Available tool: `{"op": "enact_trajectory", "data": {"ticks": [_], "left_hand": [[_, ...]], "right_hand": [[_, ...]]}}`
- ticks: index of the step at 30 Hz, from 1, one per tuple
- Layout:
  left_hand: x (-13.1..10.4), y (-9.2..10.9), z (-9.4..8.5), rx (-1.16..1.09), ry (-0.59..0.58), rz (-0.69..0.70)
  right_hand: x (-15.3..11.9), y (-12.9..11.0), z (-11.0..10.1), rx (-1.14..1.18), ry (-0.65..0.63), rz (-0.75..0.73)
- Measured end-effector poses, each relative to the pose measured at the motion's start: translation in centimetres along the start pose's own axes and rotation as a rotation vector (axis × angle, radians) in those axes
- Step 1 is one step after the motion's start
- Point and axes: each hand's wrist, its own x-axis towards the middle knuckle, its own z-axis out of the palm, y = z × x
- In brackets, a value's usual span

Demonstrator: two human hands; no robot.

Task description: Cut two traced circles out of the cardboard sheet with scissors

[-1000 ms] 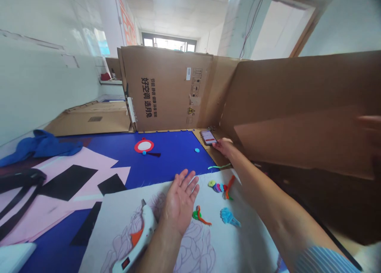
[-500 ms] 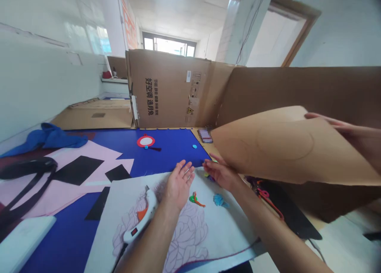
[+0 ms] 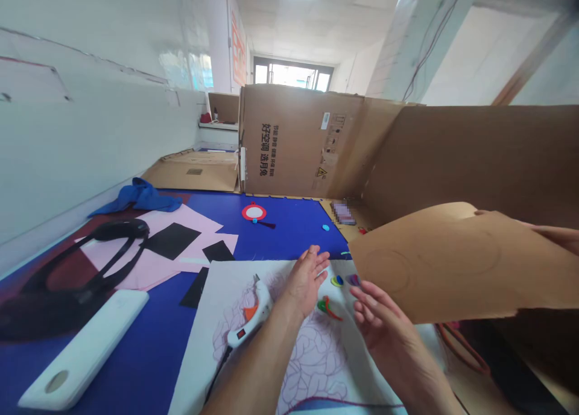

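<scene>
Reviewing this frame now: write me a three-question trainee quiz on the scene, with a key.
1. Which lies on the white fabric?
a) blue cloth
b) glue gun
c) black strap

2. True or false: the left hand is open and holds nothing.

3. Fill in: the round ornament on the blue tabletop has a ____ rim around its white centre.

Key: 1 b; 2 true; 3 red.

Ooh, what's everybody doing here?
The left hand and the right hand are open, seemingly empty, over a white cloth with purple line drawings. A white glue gun with an orange trigger lies on it, and a small green and orange piece lies between the hands. At the right, another person's hand holds up a large, flat brown sheet.
</scene>
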Motion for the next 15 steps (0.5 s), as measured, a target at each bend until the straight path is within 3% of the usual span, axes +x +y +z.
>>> {"op": "enact_trajectory", "data": {"ticks": [4,11,13,15], "left_hand": [[0.1,-0.5,0.1,-0.009,0.000,-0.046],[-0.2,-0.8,0.0,-0.034,0.001,-0.087],[-0.2,-0.7,0.0,-0.029,0.024,-0.086],[-0.1,-0.7,0.0,-0.024,0.039,-0.088]], "right_hand": [[-0.5,1.0,-1.6,-0.110,0.255,-0.300],[-1.7,-0.7,-0.5,-0.481,0.679,-0.879],[-1.3,-1.6,-0.5,-0.495,0.708,-0.970],[-0.6,-2.6,-0.5,-0.505,0.613,-0.926]]}}
